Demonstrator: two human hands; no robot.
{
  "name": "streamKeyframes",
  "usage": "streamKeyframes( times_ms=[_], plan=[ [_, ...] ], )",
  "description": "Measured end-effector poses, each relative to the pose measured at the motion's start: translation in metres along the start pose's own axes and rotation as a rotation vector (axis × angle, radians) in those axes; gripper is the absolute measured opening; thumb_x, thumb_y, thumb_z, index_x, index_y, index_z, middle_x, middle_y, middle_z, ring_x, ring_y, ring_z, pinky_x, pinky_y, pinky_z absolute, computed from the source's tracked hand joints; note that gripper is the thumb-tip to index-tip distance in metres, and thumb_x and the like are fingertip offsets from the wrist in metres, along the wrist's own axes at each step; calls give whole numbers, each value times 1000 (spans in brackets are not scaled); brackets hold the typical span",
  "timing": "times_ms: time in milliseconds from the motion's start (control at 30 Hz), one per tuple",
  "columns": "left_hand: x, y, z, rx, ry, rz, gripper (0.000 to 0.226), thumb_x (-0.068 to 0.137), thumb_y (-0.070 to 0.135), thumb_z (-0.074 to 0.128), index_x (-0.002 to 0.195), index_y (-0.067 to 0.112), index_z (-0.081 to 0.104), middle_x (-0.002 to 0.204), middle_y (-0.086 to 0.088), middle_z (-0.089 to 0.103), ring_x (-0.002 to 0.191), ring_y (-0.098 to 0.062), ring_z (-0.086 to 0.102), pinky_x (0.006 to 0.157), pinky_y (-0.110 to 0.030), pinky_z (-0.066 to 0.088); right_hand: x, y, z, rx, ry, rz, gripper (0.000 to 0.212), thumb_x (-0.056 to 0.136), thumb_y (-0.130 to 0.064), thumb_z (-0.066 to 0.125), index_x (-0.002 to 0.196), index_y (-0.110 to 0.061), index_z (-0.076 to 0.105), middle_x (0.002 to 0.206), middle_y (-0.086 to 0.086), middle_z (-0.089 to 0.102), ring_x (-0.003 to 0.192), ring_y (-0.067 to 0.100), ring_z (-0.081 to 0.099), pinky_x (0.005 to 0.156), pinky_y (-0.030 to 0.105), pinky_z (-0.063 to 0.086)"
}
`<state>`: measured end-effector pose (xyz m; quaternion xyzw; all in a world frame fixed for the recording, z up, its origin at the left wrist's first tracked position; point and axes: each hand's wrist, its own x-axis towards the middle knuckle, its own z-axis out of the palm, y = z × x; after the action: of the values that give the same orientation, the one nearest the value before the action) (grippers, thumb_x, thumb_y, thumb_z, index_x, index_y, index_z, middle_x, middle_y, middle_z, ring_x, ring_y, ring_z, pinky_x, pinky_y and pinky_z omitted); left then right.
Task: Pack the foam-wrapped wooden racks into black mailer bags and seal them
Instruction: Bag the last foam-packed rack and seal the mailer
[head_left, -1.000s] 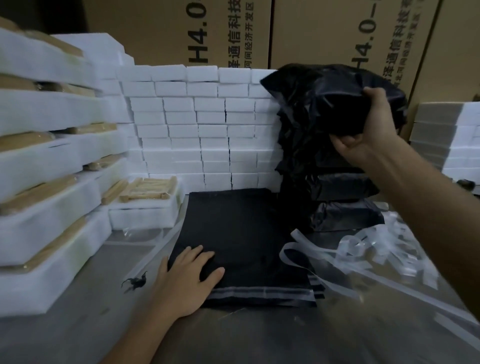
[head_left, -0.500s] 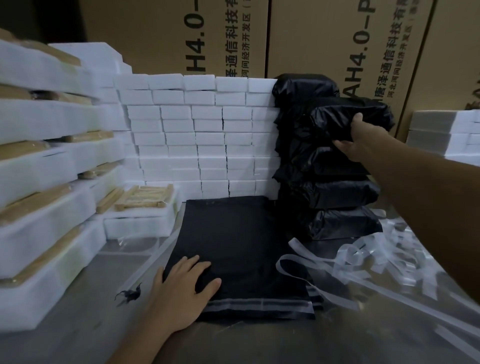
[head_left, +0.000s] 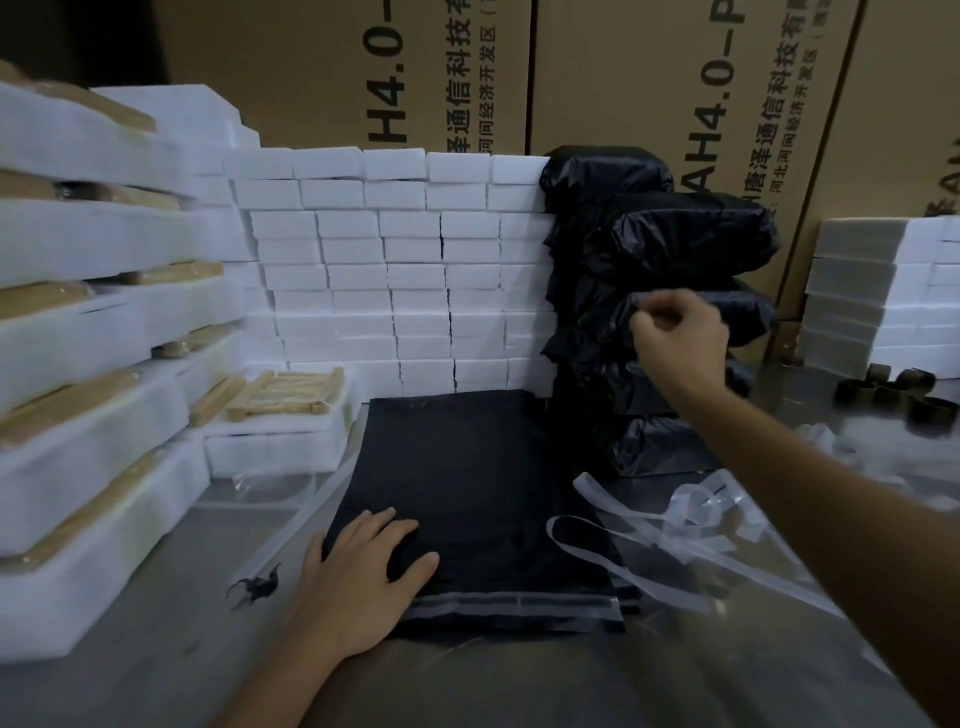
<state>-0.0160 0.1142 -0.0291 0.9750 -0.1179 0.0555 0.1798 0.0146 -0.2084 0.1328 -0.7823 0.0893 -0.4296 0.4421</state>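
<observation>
Left hand (head_left: 363, 577) lies flat with its fingers spread on the near-left corner of the stack of empty black mailer bags (head_left: 467, 499) on the bench (head_left: 156, 649). Right hand (head_left: 675, 332) is up in front of the pile of packed black bags (head_left: 670, 244) at the back right, fingers loosely curled, blurry, and it doesn't look like it's gripping anything. Foam-wrapped wooden racks (head_left: 78, 395) are stacked along the left, with one uncovered rack (head_left: 285, 395) on top of a low foam stack. Clear peel-off strips (head_left: 691, 514) lie tangled to the right of the mailers.
</observation>
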Motion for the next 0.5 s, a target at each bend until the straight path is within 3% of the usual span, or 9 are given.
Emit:
streamKeyframes(
  times_ms=[133,200,300,433,500],
  plan=[
    [-2,1,-1,1,54,-3,60,91,72,31,144,43,37,158,16,22,148,-6,13,121,-42,8,-69,31,16,147,-216,137,11,93,-12,62,90,-20,68,84,-1,70,77,13,68,67,29,54],
    [-3,1,-1,19,110,2,60,91,70,34,142,41,42,155,14,30,144,-8,23,119,-37,16,-106,52,26,93,-344,187,14,92,-12,65,86,-25,67,82,-5,71,77,10,68,67,21,53],
    [-5,2,-1,9,180,12,58,91,67,41,138,35,49,148,13,40,137,-8,35,113,-31,28,-143,79,38,-105,-465,101,14,89,-22,71,90,-33,63,86,-16,68,81,-3,64,71,9,46],
    [-6,1,-4,-103,265,31,50,85,65,53,121,32,62,120,17,56,108,-6,54,94,-27,43,-151,81,41,-262,-561,9,18,89,-38,69,105,-31,67,87,-22,65,80,-4,61,73,16,48],
    [-3,-1,-6,-176,304,25,39,84,61,58,109,33,65,107,18,58,97,-4,55,83,-26,45,-153,82,40,-322,-591,-27,21,88,-43,70,106,-33,66,83,-26,59,76,-8,55,68,8,39]
  ],
)
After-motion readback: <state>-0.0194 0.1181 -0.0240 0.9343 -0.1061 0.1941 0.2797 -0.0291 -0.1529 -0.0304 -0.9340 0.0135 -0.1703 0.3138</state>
